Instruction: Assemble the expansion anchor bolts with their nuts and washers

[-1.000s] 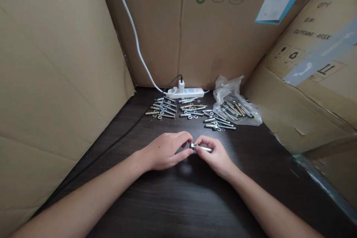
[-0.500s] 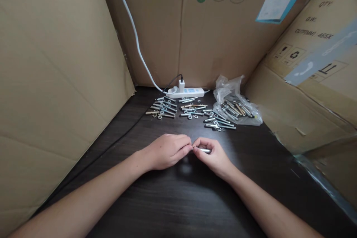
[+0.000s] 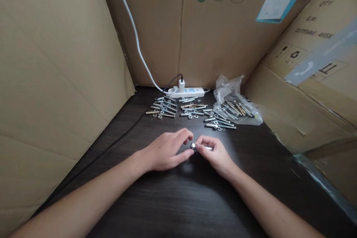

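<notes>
Right hand (image 3: 220, 156) pinches 1 bolt (image 3: 208, 148) crosswise, nut end (image 3: 193, 146) leftward, beside the spread left hand (image 3: 167, 151).

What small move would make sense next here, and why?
Probably closing the left hand on the nut: its fingers are parted beside the nut, which sits at the end of the bolt, and the right hand grips that bolt.

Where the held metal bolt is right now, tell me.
In the head view, the metal bolt sits just right of centre, pinched by the right hand, its nut end beside the left hand, nearer the camera than the loose bolts.
</notes>
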Motion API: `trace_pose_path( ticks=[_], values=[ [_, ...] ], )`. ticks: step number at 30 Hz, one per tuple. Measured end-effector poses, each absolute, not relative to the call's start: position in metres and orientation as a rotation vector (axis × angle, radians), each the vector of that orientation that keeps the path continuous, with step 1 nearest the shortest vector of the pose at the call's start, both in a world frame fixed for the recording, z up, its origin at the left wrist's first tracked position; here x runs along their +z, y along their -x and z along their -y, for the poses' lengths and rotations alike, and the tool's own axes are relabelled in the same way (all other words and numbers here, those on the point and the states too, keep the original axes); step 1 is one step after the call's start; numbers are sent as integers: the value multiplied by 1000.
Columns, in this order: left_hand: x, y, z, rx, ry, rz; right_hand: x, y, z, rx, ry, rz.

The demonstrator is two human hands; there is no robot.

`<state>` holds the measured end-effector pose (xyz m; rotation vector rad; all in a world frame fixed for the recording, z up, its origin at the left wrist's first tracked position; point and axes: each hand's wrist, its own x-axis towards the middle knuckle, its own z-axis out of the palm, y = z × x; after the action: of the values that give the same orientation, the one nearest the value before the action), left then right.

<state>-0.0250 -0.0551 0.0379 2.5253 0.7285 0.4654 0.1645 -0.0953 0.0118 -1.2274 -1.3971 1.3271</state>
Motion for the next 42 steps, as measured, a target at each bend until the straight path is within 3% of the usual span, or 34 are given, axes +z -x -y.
trace_pose_path(
  ticks=[8, 33, 42],
  values=[
    [35, 22, 52, 366, -2599, -676, 14, -164, 96, 1277, 1255, 1477],
    [13, -23, 9, 820, -2057, -1123, 2, -159, 39, 971, 1253, 1389],
    [3, -10, 25, 804, -2104, -1103, 3, -158, 48, 990, 1262, 1461]
  ],
)
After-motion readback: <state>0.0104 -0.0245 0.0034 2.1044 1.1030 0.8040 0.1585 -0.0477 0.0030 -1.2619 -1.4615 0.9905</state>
